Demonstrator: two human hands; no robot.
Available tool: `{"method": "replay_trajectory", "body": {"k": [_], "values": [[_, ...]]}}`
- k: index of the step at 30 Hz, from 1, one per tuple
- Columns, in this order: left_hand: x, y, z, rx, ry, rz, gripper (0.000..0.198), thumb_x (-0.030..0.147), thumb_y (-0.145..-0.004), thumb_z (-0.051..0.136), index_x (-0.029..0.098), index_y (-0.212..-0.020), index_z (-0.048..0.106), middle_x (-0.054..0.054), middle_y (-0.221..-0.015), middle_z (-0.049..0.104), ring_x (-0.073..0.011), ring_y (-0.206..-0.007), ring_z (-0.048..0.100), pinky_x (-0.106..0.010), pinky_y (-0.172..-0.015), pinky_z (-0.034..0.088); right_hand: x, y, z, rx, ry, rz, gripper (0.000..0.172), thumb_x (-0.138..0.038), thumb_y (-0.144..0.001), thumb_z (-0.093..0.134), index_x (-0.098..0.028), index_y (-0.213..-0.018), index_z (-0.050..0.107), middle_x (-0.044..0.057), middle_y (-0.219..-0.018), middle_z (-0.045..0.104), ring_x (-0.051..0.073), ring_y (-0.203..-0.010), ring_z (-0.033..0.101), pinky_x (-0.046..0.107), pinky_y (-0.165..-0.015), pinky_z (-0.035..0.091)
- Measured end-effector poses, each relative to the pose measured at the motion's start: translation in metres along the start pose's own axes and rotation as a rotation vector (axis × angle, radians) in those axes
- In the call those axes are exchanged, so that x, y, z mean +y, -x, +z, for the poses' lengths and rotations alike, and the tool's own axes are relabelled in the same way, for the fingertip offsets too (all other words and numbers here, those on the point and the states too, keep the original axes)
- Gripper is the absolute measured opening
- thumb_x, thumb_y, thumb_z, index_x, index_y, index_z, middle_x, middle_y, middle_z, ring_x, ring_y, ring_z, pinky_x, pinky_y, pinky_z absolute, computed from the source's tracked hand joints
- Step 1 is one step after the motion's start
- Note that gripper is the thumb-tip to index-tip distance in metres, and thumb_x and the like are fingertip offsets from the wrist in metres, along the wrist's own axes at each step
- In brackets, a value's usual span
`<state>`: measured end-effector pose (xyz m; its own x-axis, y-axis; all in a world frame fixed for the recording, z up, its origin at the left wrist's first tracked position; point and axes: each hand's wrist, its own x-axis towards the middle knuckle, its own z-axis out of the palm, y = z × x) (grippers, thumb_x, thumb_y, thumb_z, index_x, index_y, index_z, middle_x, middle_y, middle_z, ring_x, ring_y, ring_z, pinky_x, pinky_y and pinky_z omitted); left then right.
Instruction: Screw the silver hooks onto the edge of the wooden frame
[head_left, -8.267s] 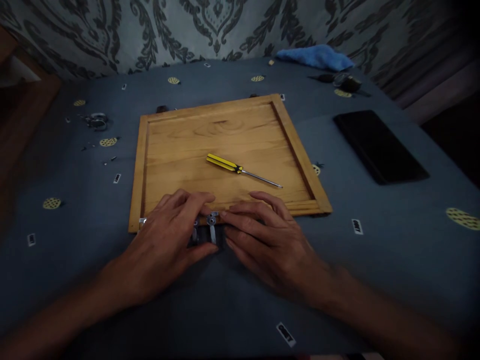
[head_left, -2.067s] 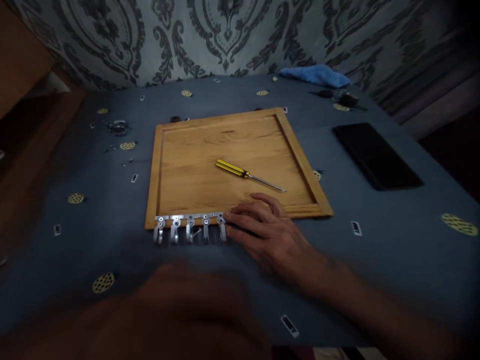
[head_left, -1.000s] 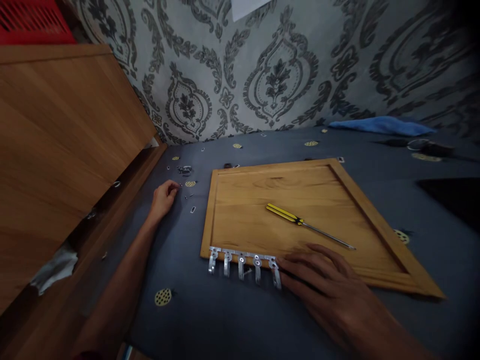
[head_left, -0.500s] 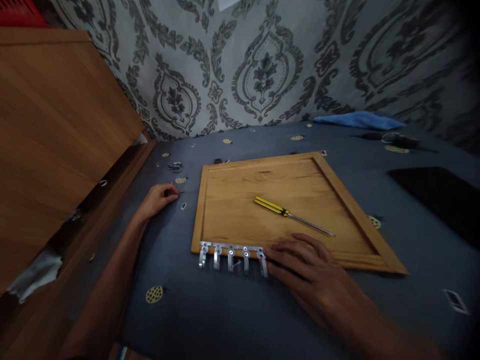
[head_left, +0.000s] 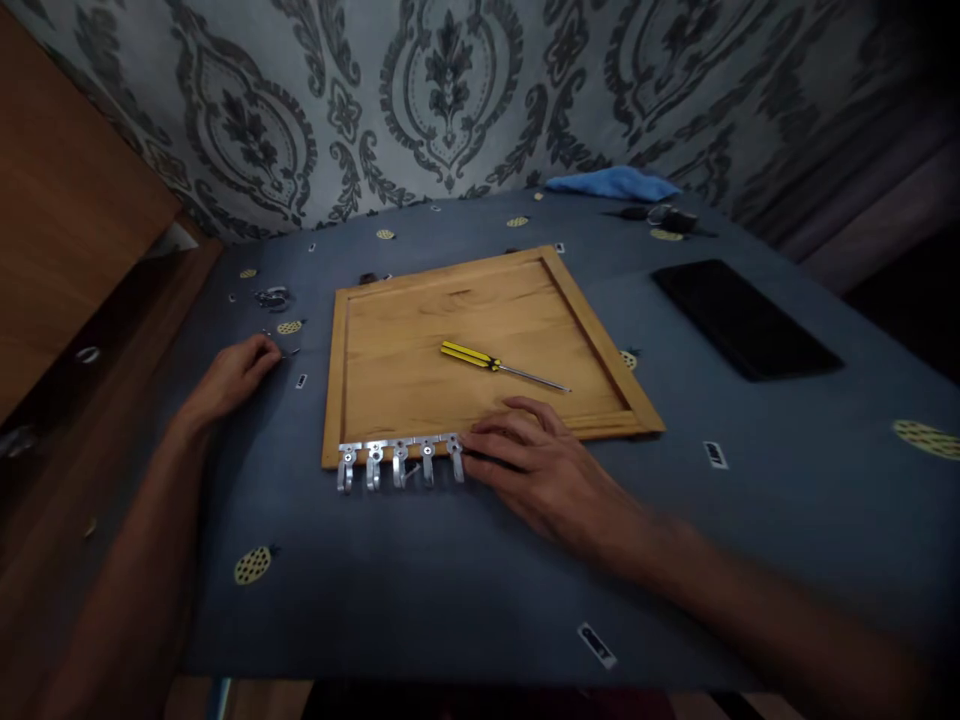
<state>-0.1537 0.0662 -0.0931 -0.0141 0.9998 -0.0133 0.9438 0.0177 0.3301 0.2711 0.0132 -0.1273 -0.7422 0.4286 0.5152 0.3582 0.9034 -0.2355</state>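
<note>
A framed wooden board (head_left: 390,375) lies flat on the blue cloth-covered table (head_left: 750,480). A silver rail of several metal hooks (head_left: 399,458) sits along its near edge. My right hand (head_left: 540,462) rests flat at the rail's right end, fingers stretched out over the board's edge. A yellow-and-black screwdriver (head_left: 495,364) lies on the board, untouched. My left hand (head_left: 234,372) reaches out to the left of the board, fingers curled in a pinch near small loose screws (head_left: 289,350); what it pinches is too small to name.
A black phone (head_left: 742,318) lies at the right. A blue cloth (head_left: 611,184) and small dark items (head_left: 664,215) sit at the far edge by the patterned wall. A metal part (head_left: 271,297) lies far left. A wooden cabinet (head_left: 67,230) stands at the left.
My left hand drew back slightly from the far-left screws with its fingers pinched. My right hand stayed at the hook rail. The view swung right and down.
</note>
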Motion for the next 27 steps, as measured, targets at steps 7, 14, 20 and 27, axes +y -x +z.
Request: {"method": "replay_trajectory", "body": {"k": [7, 14, 20, 27], "values": [[0.024, 0.0, 0.005, 0.142, 0.044, -0.011, 0.031, 0.041, -0.099, 0.059, 0.015, -0.114, 0.063, -0.006, -0.104, 0.068, -0.0171, -0.086, 0.067, -0.036, -0.077, 0.059, 0.0, 0.002, 0.0, -0.008, -0.009, 0.01, 0.018, -0.016, -0.098, 0.058, -0.023, -0.11, 0.07, 0.001, -0.108, 0.077, 0.02, -0.107, 0.062, 0.047, -0.109, 0.037], [0.086, 0.012, 0.015, 0.027, 0.067, 0.237, 0.029, 0.044, -0.099, 0.048, 0.019, -0.09, 0.059, 0.001, -0.074, 0.058, -0.0153, -0.066, 0.054, -0.03, -0.065, 0.045, 0.0, 0.001, -0.001, -0.032, -0.02, 0.026, 0.02, -0.017, -0.1, 0.055, -0.025, -0.109, 0.071, 0.001, -0.11, 0.076, 0.019, -0.108, 0.061, 0.047, -0.109, 0.037], [0.139, 0.031, 0.023, -0.164, 0.08, 0.422, 0.026, 0.039, -0.097, 0.045, 0.022, -0.082, 0.056, 0.0, -0.076, 0.061, -0.0176, -0.068, 0.055, -0.029, -0.065, 0.04, -0.001, 0.001, -0.001, -0.038, 0.002, 0.02, 0.019, -0.017, -0.1, 0.055, -0.024, -0.108, 0.071, 0.0, -0.11, 0.077, 0.019, -0.107, 0.061, 0.045, -0.109, 0.036], [0.175, 0.034, 0.042, -0.301, 0.088, 0.571, 0.022, 0.03, -0.1, 0.045, 0.022, -0.088, 0.061, -0.002, -0.084, 0.066, -0.019, -0.077, 0.061, -0.029, -0.069, 0.04, -0.003, 0.001, -0.003, -0.039, 0.006, 0.028, 0.018, -0.014, -0.1, 0.056, -0.022, -0.108, 0.07, 0.0, -0.108, 0.077, 0.02, -0.106, 0.061, 0.045, -0.109, 0.035]]}}
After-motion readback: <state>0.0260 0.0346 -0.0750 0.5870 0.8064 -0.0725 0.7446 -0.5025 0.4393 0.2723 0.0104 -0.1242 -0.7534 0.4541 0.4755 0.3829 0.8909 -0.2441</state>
